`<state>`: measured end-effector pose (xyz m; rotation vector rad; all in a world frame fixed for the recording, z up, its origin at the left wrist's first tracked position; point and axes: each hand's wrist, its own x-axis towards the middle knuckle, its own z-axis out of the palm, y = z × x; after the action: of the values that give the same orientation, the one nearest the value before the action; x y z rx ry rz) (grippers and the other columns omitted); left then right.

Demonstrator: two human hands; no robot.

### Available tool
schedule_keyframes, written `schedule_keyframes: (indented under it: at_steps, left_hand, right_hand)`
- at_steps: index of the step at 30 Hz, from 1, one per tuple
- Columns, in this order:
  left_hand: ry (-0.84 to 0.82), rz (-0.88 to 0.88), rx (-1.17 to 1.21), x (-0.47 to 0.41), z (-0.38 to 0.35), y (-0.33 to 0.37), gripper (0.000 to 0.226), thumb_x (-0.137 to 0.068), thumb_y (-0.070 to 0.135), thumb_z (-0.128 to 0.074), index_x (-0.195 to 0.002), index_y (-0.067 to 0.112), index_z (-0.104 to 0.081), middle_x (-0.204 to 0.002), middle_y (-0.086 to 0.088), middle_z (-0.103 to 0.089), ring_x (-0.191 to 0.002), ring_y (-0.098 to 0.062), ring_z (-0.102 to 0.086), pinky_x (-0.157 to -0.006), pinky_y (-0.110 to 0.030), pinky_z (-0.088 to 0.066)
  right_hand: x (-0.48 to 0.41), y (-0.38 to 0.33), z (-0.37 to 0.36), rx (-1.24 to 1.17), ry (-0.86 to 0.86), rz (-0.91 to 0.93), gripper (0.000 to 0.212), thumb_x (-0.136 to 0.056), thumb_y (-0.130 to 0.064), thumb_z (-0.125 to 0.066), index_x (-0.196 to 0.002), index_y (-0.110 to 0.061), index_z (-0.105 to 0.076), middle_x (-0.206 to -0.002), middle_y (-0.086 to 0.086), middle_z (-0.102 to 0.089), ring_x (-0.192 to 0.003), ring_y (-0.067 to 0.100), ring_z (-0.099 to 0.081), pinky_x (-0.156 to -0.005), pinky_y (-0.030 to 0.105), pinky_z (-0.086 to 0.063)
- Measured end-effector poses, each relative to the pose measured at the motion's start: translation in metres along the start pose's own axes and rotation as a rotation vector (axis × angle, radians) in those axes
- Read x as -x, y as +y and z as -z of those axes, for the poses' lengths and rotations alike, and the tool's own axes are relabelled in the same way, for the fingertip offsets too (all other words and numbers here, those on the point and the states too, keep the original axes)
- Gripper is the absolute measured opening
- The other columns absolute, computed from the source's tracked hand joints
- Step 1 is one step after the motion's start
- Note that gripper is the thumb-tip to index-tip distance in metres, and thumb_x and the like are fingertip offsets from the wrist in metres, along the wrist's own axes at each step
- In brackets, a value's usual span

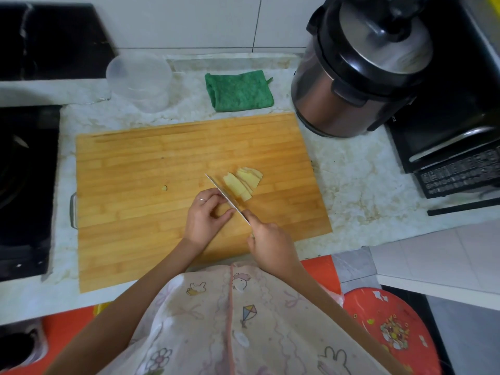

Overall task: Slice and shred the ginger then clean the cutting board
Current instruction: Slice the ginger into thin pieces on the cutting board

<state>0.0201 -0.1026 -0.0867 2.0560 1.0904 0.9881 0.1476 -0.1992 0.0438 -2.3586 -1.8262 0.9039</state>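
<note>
On the cutting board (135, 163) our right hand (270, 243) grasps a knife (227, 197), ginger slices (243, 182) just beyond it; our curled left hand's (205, 217) hold we cannot tell.

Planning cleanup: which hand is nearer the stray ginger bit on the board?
Left. The left hand lies right of the stray ginger bit; the right hand, gripping the knife, is farther right.

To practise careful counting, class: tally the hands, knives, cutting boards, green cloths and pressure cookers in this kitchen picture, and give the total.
Hands: 2 (left hand, right hand)
Knife: 1
Cutting board: 1
Green cloth: 1
Pressure cooker: 1
Total: 6
</note>
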Motion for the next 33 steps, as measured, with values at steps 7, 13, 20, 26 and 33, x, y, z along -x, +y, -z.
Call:
schedule_keyframes:
  at_steps: [7, 13, 20, 26, 33]
  left_hand:
    - [0.003, 0.006, -0.002, 0.0, 0.0, -0.001, 0.029, -0.076, 0.031, -0.072, -0.079, 0.003, -0.067, -0.099, -0.011, -0.067, -0.1, -0.017, -0.057, -0.092, -0.012, -0.038]
    - [0.011, 0.005, -0.001, 0.0, -0.001, -0.001, 0.03, -0.076, 0.031, -0.072, -0.079, 0.002, -0.068, -0.099, -0.011, -0.067, -0.1, -0.015, -0.057, -0.092, -0.012, -0.039]
    - [0.005, 0.01, 0.001, 0.0, -0.002, -0.001, 0.029, -0.076, 0.03, -0.073, -0.08, 0.002, -0.068, -0.099, -0.01, -0.067, -0.098, -0.013, -0.058, -0.09, -0.011, -0.04]
    - [0.001, 0.009, 0.01, 0.001, -0.001, -0.001, 0.025, -0.075, 0.026, -0.075, -0.082, 0.003, -0.067, -0.1, -0.008, -0.066, -0.096, -0.014, -0.059, -0.089, -0.012, -0.042]
    - [0.003, 0.028, 0.036, 0.0, -0.001, 0.0, 0.026, -0.076, 0.026, -0.074, -0.082, 0.002, -0.067, -0.099, -0.008, -0.065, -0.095, -0.014, -0.06, -0.086, -0.016, -0.045]
  right_hand:
    - [-0.003, -0.001, 0.0, -0.011, 0.012, 0.001, 0.056, -0.094, -0.01, -0.043, -0.146, -0.024, -0.029, -0.07, 0.002, -0.049, -0.065, 0.022, -0.05, -0.059, 0.03, -0.039]
    - [-0.005, 0.001, 0.0, -0.001, 0.005, 0.012, 0.057, -0.094, -0.01, -0.043, -0.147, -0.025, -0.028, -0.075, 0.006, -0.055, -0.072, 0.025, -0.057, -0.06, 0.032, -0.04]
    - [-0.01, 0.003, -0.001, 0.021, 0.045, 0.032, 0.057, -0.093, -0.011, -0.043, -0.146, -0.026, -0.03, -0.085, 0.012, -0.065, -0.082, 0.029, -0.061, -0.061, 0.031, -0.036]
    - [-0.011, 0.006, 0.0, -0.01, 0.053, 0.049, 0.056, -0.092, -0.009, -0.042, -0.145, -0.02, -0.033, -0.081, 0.012, -0.061, -0.077, 0.029, -0.056, -0.06, 0.029, -0.03]
    - [-0.018, 0.009, -0.005, -0.04, 0.052, 0.063, 0.054, -0.091, -0.009, -0.043, -0.144, -0.018, -0.036, -0.083, 0.014, -0.063, -0.08, 0.032, -0.059, -0.059, 0.031, -0.033]
